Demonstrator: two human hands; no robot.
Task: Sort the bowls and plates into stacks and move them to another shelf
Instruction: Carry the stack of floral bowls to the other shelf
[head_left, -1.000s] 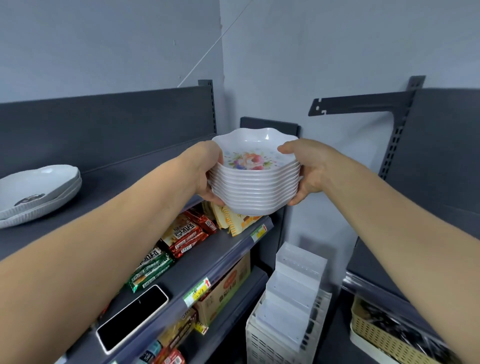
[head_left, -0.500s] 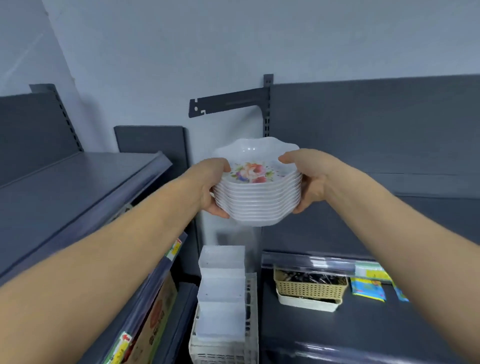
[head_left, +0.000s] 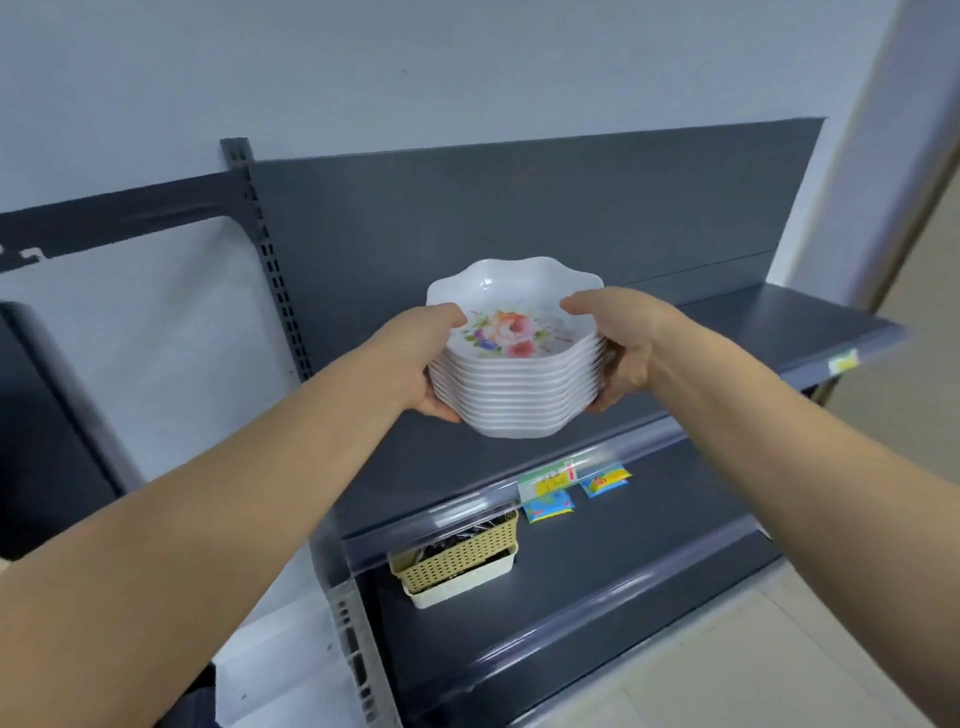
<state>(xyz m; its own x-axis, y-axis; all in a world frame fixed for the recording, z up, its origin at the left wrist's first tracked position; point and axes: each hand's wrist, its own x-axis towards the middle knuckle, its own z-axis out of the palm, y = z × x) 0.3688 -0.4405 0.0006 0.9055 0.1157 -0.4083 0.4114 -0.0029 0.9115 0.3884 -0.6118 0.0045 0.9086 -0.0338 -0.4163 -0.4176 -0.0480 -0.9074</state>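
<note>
Holding a stack of bowls (head_left: 517, 387) between our two hands, we see it from the head camera with its openings facing up and tipped a little toward us, so the flower print inside the top bowl shows. The stack's axis runs roughly vertical, its scalloped rims nested one above another. Our left hand (head_left: 423, 364) clasps the stack's left side, thumb hooked over the top rim and fingers under the lowest bowl. Our right hand (head_left: 621, 348) grips the right side the same way, thumb on the rim. The stack hangs in the air in front of the dark grey back panel (head_left: 519, 208), above and in front of the upper shelf (head_left: 769, 327), whose bare board stretches off to the stack's right. Below the stack, a lower shelf carries a woven basket (head_left: 460, 564) and small bright packets (head_left: 550, 506).
</note>
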